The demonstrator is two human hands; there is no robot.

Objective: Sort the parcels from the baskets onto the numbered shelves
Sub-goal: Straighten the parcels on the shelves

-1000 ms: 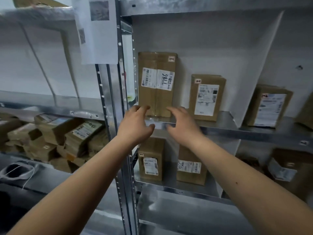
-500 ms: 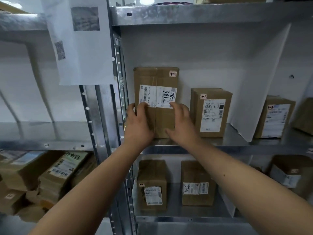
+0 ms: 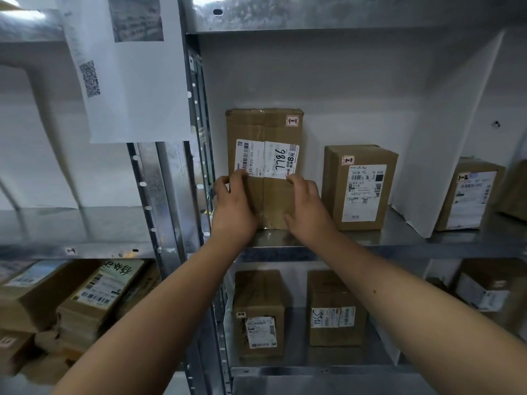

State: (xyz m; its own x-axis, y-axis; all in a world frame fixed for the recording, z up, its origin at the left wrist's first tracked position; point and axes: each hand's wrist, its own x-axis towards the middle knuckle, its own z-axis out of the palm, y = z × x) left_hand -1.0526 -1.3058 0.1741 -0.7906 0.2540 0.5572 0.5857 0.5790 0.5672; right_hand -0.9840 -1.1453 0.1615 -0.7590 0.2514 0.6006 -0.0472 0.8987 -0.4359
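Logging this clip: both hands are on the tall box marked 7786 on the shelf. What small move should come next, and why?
Probably draw both hands away. The tall brown cardboard box already stands upright on the metal shelf, near the back wall. The left hand and right hand only press its front.

Head camera faces shelf (image 3: pixel 370 240) close, slightly upward (single view).
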